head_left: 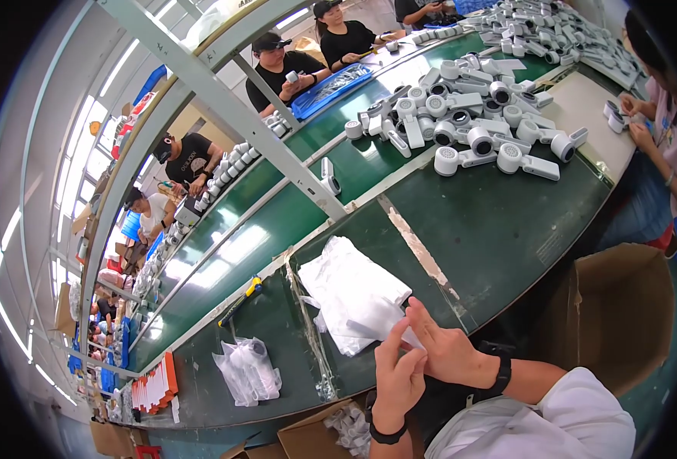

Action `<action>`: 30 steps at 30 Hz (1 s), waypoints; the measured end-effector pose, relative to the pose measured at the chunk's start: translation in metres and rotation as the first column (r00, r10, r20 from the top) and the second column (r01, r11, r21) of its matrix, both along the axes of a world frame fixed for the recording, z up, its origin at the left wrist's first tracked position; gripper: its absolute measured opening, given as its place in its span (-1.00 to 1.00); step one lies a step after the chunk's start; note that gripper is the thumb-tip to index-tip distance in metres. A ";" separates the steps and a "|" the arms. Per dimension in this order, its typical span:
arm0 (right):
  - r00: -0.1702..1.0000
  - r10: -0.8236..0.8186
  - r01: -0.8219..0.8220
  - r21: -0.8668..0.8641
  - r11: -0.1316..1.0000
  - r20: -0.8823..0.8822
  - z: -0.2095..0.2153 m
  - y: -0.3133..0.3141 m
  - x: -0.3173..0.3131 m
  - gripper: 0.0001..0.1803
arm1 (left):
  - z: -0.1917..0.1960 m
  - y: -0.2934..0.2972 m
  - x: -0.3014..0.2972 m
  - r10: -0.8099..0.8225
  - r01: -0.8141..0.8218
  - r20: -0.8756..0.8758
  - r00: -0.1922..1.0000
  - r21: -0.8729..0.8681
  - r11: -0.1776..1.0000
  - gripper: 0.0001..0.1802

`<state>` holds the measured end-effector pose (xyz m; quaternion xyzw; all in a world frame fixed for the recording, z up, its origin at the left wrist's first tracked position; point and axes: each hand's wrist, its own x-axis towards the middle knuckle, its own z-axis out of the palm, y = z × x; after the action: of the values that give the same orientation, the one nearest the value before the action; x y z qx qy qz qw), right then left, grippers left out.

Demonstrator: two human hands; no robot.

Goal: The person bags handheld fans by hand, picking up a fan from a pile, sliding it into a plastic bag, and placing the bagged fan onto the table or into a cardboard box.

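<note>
My left hand (399,379) and my right hand (453,353) are close together at the near edge of the green table. Between their fingers is a thin, whitish translucent plastic bag (412,336), pinched by both hands as far as I can see; the fingers hide much of it. Just beyond my fingertips lies a loose stack of white plastic bags (346,287). Farther off to the right is a heap of white handheld devices (468,115), each with a round head and a flat handle; they look like handheld fans.
Left on the green table (506,229) lie a clear-bagged item (248,371), a yellow-and-black tool (254,287) and orange-and-white boxes (155,386). An open carton (621,314) stands at right. A metal post (277,145) rises beyond the table. Co-workers sit along the conveyor and at far right.
</note>
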<state>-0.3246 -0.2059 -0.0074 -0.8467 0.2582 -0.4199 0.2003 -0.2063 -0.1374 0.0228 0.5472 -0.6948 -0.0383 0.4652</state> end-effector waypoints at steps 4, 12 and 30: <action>0.984 0.022 -0.045 0.125 0.991 0.177 -0.003 -0.001 -0.001 -0.16 | 0.001 0.005 -0.001 -0.047 0.059 -0.115 0.992 0.105 0.993 -0.90; 0.911 0.013 -0.281 0.597 0.752 0.413 -0.012 -0.010 0.001 -0.45 | -0.013 0.018 0.002 -0.041 0.078 -0.304 0.952 0.108 0.991 -0.88; 0.865 -0.019 -0.324 0.588 0.742 0.501 -0.002 0.021 0.021 -0.42 | -0.050 0.019 -0.010 0.154 0.150 -0.985 0.075 0.164 0.975 -0.56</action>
<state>-0.3039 -0.1852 -0.0094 -0.6113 0.2584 -0.4785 0.5749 -0.2167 -0.1189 -0.0269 0.4235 -0.1820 -0.4767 0.7485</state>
